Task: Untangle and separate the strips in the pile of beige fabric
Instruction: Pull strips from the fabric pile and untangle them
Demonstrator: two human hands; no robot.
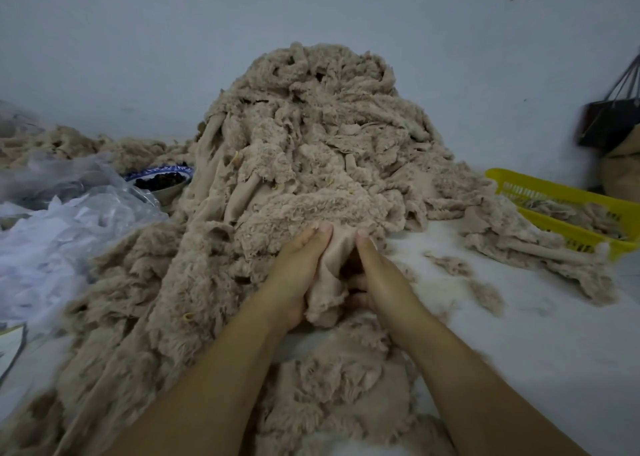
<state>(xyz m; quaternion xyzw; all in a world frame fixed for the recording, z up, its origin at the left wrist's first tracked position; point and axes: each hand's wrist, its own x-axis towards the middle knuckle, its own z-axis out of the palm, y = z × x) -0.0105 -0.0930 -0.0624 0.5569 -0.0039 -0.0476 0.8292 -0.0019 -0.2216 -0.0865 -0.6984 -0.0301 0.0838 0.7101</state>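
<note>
Where the pile [311, 151] meets the desk [519, 334], the left hand [298, 275] and right hand [377, 275] each pinch one smooth strip [332, 282] between them.

Bare forearms [214, 369] run back from the fingers [322, 234] to the frame's lower edge. The left hand [294, 275] and right hand [384, 277] are bare too, thumbnails trimmed short.

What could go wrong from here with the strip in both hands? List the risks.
1. The strip gripped by the left hand and right hand runs into the tall pile; a hard pull could topple it onto the bowl beside it.
2. Its edges are frayed and loose tufts already lie on the table; tugging may shed more.
</note>
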